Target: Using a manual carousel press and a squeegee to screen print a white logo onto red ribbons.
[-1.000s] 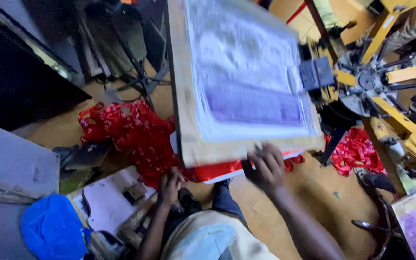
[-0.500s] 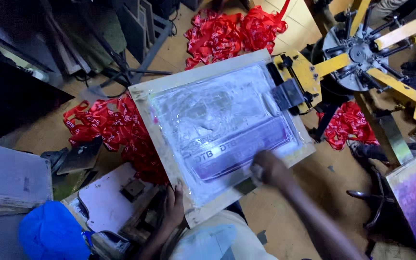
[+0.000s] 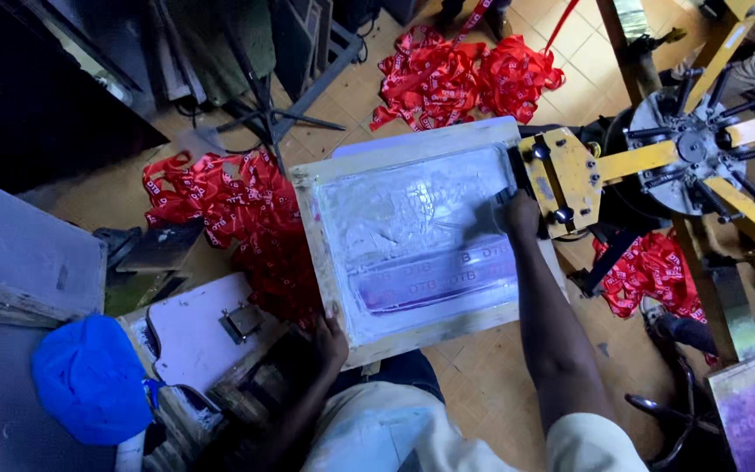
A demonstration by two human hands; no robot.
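- A blue cap (image 3: 89, 378) lies at the far left, low down, on a grey bench edge (image 3: 19, 253).
- Just right of it sits a white platen (image 3: 192, 330) with a small metal clip on it, beside scraps of wood.
- Red ribbons (image 3: 229, 210) are heaped on the tiled floor, behind the platen and reaching under the screen's left edge.
- The left hand (image 3: 329, 336) is closed over the near-left corner of the screen (image 3: 412, 236), fingers wrapped under the wooden frame.
- The screen is a wooden-framed rectangle lying nearly flat in the middle of the view, in front of the person's knees. Its long axis runs left to right, tipped slightly so the right end sits farther away. A purple band of ink with faint lettering runs along the near part of the mesh, parallel to that axis.
- More red ribbons (image 3: 460, 79) lie on the floor beyond the screen's far edge.
- The right hand (image 3: 520, 214) is on the mesh at the screen's right end, pressing on a dark squeegee (image 3: 491, 214); whether the fingers close around it cannot be told.
- The two hands are well apart, at opposite ends of the screen.
- The screen's right end is held in a yellow clamp (image 3: 561, 179) on an arm of the press (image 3: 701, 149), whose round hub stands to the right.
- A third ribbon heap (image 3: 648, 271) lies under that arm.
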